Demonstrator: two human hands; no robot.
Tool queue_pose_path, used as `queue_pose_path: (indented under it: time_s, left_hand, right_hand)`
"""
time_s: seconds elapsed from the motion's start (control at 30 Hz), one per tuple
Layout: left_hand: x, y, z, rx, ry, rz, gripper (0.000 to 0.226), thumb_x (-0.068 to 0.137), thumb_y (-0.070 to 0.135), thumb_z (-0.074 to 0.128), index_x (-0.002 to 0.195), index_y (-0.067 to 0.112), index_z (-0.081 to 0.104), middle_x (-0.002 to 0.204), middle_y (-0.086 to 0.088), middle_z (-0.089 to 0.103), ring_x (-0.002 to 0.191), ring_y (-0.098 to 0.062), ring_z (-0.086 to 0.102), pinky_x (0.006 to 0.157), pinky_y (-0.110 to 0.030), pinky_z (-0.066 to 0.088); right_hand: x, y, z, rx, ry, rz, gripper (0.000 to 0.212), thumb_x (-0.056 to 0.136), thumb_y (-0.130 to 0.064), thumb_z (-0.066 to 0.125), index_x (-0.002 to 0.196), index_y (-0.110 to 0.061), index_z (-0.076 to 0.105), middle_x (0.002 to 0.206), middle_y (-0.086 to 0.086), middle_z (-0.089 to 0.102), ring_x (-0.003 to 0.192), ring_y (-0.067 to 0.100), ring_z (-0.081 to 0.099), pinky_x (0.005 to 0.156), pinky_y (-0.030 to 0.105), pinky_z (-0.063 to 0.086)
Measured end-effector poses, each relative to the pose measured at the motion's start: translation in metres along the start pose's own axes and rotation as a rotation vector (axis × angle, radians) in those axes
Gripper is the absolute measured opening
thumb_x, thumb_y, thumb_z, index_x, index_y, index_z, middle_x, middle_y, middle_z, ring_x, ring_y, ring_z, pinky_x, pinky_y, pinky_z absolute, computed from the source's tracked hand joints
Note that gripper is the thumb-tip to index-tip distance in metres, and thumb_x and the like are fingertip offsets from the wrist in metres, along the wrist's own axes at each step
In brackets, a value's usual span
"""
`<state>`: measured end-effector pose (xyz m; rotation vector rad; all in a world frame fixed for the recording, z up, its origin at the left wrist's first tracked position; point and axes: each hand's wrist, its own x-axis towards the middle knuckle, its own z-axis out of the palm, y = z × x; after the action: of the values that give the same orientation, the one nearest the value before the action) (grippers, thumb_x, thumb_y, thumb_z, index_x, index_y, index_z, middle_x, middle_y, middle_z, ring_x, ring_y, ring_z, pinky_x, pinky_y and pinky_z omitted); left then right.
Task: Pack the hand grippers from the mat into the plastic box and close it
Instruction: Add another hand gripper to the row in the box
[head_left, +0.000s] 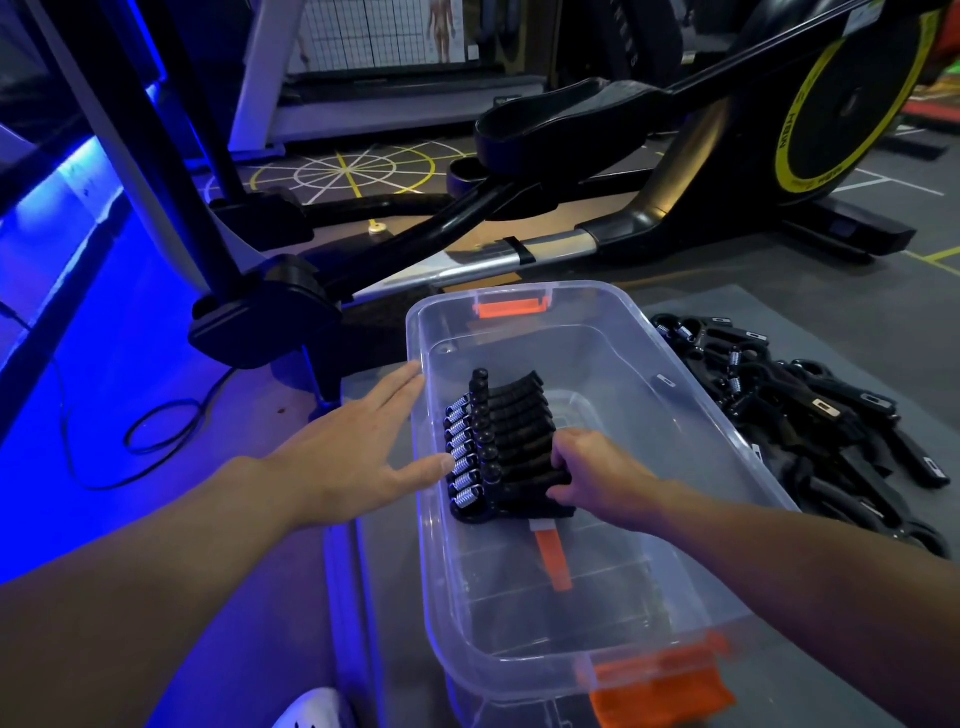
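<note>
A clear plastic box (691, 462) with orange latches stands open on the grey mat (841, 322). Inside it, a row of several black hand grippers (498, 441) with silver springs lies side by side. My right hand (587, 470) reaches into the box and its curled fingers grip the handles at the near end of that row. My left hand (363, 441) is flat, with straight fingers against the box's left wall from outside. A heap of more black hand grippers (810, 415) lies on the mat to the right of the box.
An elliptical trainer (623, 171) with a yellow-rimmed flywheel stands just behind the box. A black cable (156, 431) loops on the floor at left under blue light. My white shoe (317, 709) shows at the bottom edge. No lid is in sight.
</note>
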<state>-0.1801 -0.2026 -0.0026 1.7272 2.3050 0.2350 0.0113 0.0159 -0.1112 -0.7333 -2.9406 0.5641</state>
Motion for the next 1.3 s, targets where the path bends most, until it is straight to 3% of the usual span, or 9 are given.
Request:
queue_pose_path:
  time_s: [0.23,0.67,0.93,1.0,1.13,1.3]
  left_hand:
    - [-0.002,0.005,-0.003,-0.013,-0.003,-0.029,0.106,0.072,0.083,0.032,0.156,0.028,-0.002,0.157,0.029,-0.016,0.142,-0.002,0.024,0.101,-0.022,0.029]
    - [-0.001,0.004,-0.002,-0.021,-0.009,-0.035,0.106,0.072,0.085,0.032,0.156,0.029,0.000,0.155,0.032,-0.018,0.141,-0.005,0.029,0.108,-0.029,0.033]
    - [0.000,0.006,-0.004,0.002,-0.013,-0.040,0.103,0.077,0.081,0.037,0.156,0.024,0.004,0.159,0.025,-0.013,0.144,-0.006,0.025,0.113,-0.030,0.029]
    - [0.001,0.005,-0.004,0.008,-0.012,-0.040,0.103,0.078,0.080,0.038,0.157,0.022,0.006,0.161,0.022,-0.010,0.145,-0.007,0.022,0.115,-0.031,0.027]
    - [0.006,0.010,-0.007,0.057,0.037,-0.040,0.107,0.072,0.086,0.028,0.155,0.020,0.018,0.162,0.011,0.008,0.145,-0.015,0.022,0.116,-0.032,0.020]
    - [0.019,0.037,-0.017,0.043,0.188,0.029,0.088,0.077,0.069,0.018,0.146,0.019,0.038,0.152,0.005,0.038,0.137,-0.014,0.034,0.112,-0.033,0.022]
  right_hand:
    - [-0.001,-0.001,0.001,-0.005,0.002,0.000,0.028,0.074,-0.023,0.073,0.079,-0.019,0.045,0.090,-0.003,0.051,0.080,0.019,0.049,0.065,0.027,0.036]
    - [-0.002,0.000,0.002,0.106,0.039,0.048,0.029,0.070,-0.017,0.076,0.077,-0.015,0.048,0.079,-0.002,0.054,0.071,0.020,0.048,0.058,0.029,0.037]
    - [-0.001,-0.001,-0.001,0.060,0.021,0.064,0.037,0.070,-0.028,0.078,0.081,-0.017,0.044,0.079,-0.005,0.053,0.072,0.019,0.047,0.059,0.034,0.037]
    - [-0.002,-0.001,-0.003,0.078,0.014,0.081,0.039,0.070,-0.029,0.078,0.082,-0.017,0.043,0.076,-0.007,0.051,0.070,0.020,0.047,0.056,0.033,0.035]
    - [-0.003,-0.001,-0.014,0.177,-0.014,0.151,0.041,0.068,-0.031,0.083,0.091,-0.017,0.051,0.071,-0.008,0.055,0.067,0.016,0.053,0.062,0.035,0.044]
    - [-0.011,-0.009,-0.040,0.301,0.111,0.174,0.040,0.071,-0.030,0.085,0.096,-0.017,0.056,0.073,-0.002,0.064,0.060,0.009,0.054,0.053,0.018,0.040]
